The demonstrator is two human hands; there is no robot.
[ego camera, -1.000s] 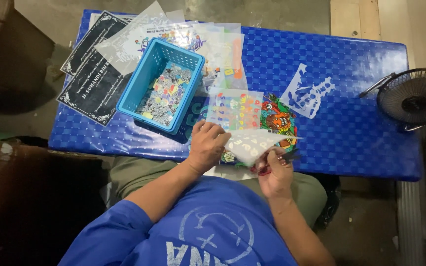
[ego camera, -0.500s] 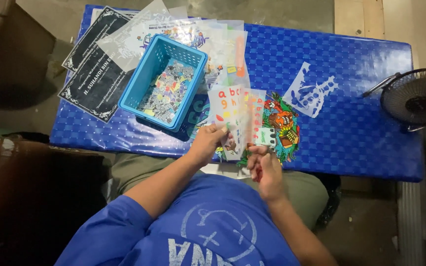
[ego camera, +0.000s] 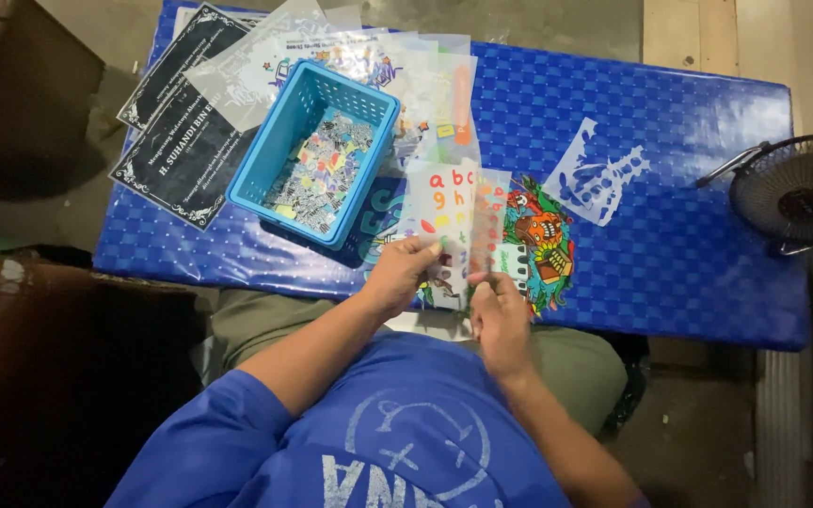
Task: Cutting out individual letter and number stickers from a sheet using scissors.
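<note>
Held item: clear letter sheet, a transparent film printed with red, orange and green lowercase letters, raised above the near edge of the blue table.
Left hand: fingers pinched on the sheet's lower left edge.
Right hand: fingers closed on a second clear sheet at its bottom, just right of the letter sheet and overlapping it.
Container: light blue plastic basket with slotted walls, left of the letter sheet, standing on the table.
Basket contents: a loose heap of small cut stickers, many colours, covering its floor.
Behind the letter sheet: a fan of clear printed films, glossy, partly under the basket.
Left of the basket: black certificates with white ornate borders, overhanging the table's edge.
Right of the letter sheet: multicoloured cartoon sticker, flat on the table; beyond it a white cut-out decal.
Table surface: glossy blue cover with woven check pattern.
Far right, off the table: small round fan with black wire grille.
</note>
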